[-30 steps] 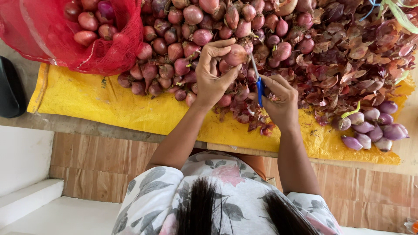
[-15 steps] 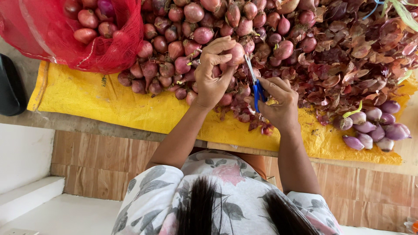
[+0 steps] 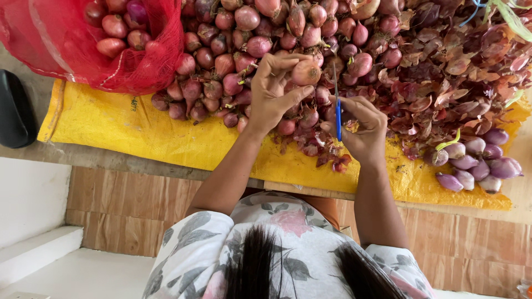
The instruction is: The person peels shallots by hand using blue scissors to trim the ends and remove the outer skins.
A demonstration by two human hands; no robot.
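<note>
Red shallot (image 3: 306, 72) pinched in our left hand (image 3: 275, 91), raised off the pile (image 3: 244, 50) for trimming; right hand (image 3: 360, 124) beside it grips a blue-handled knife (image 3: 337, 105), blade up.

shallots (image 3: 252, 33): reddish-purple skins, some pinker, heaped. one shallot (image 3: 306, 72) in the fingers, pale pink-brown. knife (image 3: 338, 119): bright blue handle, thin grey blade. loose peels (image 3: 443, 72): dry maroon and rust-brown. peeled bulbs (image 3: 479, 163): glossy violet, one with a green shoot. sack sheet (image 3: 127, 130): woven yellow. mesh bag (image 3: 50, 39): red netting, white stripe. dark object (image 3: 14, 113) at the edge: black. shirt (image 3: 194, 249): white, grey leaf print, pink blossom. floor tiles (image 3: 111, 205): brown wood-grain.
</note>
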